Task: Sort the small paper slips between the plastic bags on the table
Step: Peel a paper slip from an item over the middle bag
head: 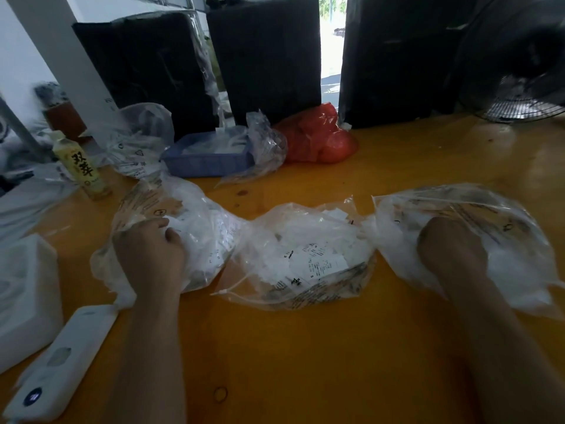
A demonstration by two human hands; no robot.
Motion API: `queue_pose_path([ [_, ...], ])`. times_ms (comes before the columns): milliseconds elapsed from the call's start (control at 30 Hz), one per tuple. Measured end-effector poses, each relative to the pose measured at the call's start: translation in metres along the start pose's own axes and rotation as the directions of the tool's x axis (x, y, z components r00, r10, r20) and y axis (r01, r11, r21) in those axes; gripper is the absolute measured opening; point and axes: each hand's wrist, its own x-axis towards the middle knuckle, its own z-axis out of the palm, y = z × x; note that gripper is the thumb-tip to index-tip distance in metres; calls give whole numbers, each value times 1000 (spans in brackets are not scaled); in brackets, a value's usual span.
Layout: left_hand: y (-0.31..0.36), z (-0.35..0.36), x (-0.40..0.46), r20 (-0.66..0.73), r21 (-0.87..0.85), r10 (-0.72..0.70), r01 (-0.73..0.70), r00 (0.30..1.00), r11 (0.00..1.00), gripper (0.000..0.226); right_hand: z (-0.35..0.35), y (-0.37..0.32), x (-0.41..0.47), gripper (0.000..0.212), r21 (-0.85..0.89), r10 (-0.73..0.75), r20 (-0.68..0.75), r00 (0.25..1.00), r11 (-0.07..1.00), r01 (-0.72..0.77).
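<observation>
Our left hand [149,249] curls on slips at the left bag [171,237]; our right hand [449,243] is inside the right bag [458,237], grip untellable. We judge mid-sort; next, lift slips toward the middle bag [302,255]. The far-left bottle [81,165] reads 双萃

Right hand [449,246] fingers hidden inside the right bag [477,215].

Room looking dim. Bright daylight coming through gap [331,41] at back. Table [305,347] shining. Edges bending, blurring; fan [519,71] smearing.
</observation>
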Motion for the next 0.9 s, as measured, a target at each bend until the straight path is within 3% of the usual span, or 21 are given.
queue_pose_path([
  [100, 6, -1, -3, -88, -26, 52, -54, 995, 998, 25, 0, 1, 2, 28, 75, -58, -146, 988, 995, 70],
  [167, 19, -2, -12, -151, -136, 78, -99, 985, 986, 24, 1, 0, 0, 28, 134, -90, -257, 962, 983, 128],
  [300, 63, 8, -51, -284, -363, 226, -323, 932, 874, 16, 1, -6, -5, 21, 195, -150, -399, 904, 950, 244],
  [400, 88, 23, -82, -164, -534, 408, -428, 898, 729, 20, 1, -12, -11, 15, 324, -145, -500, 854, 883, 340],
  [500, 98, 34, -103, 174, -691, 441, -210, 880, 692, 18, 2, -25, -25, 10, 454, -186, -596, 781, 724, 519],
  [600, 95, 44, -114, 472, -736, 382, 117, 794, 667, 28, 16, -42, -45, 11, 593, -291, -518, 804, 555, 583],
  [700, 89, 51, -115, 591, -726, 337, 300, 733, 619, 47, 34, -58, -62, 19, 715, -407, -373, 834, 446, 538],
  [800, 88, 50, -115, 641, -716, 331, 385, 692, 583, 62, 44, -66, -69, 24, 765, -494, -274, 825, 408, 499],
  [900, 86, 50, -114, 634, -723, 299, 409, 713, 557, 26, 47, -69, -72, 25, 743, -560, -225, 797, 431, 513],
])
